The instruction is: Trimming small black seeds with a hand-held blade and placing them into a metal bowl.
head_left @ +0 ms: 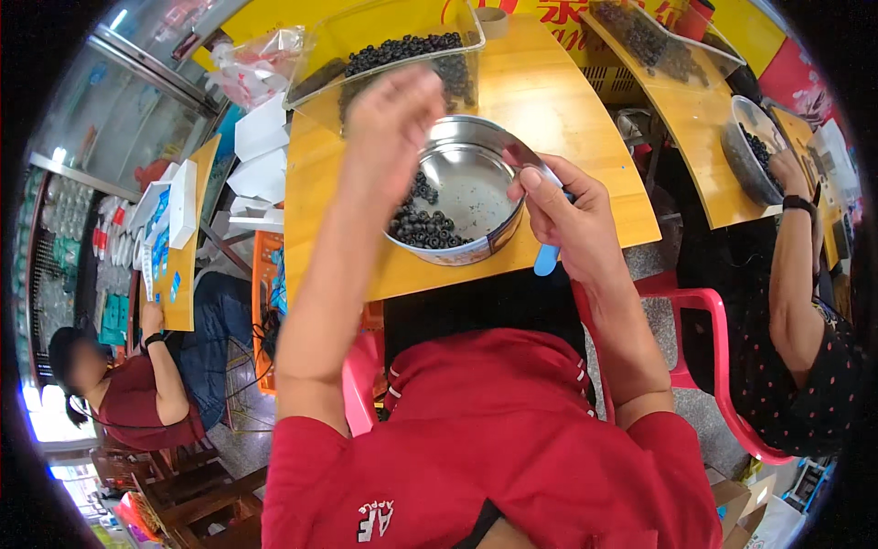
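My right hand (578,212) grips a blue-handled knife (546,260), its metal blade pointing up and left over the rim of a round metal bowl (476,206). Inside the bowl, small dark round beads or berries (430,229) lie heaped at the near left side; I cannot tell which they are. My left hand (395,114) is raised above the bowl's far left rim, in front of a clear bin (480,32). Its fingers are smeared by motion, so whether they hold anything does not show. More dark round pieces (402,50) fill the bin.
Both the bowl and the bin stand on a wooden table (540,82). At right, another person's hand (788,174) reaches into a bowl (745,151) at a second table. On the left a seated person (137,393) works by white boxes (183,201). An orange crate (267,302) stands beside my table.
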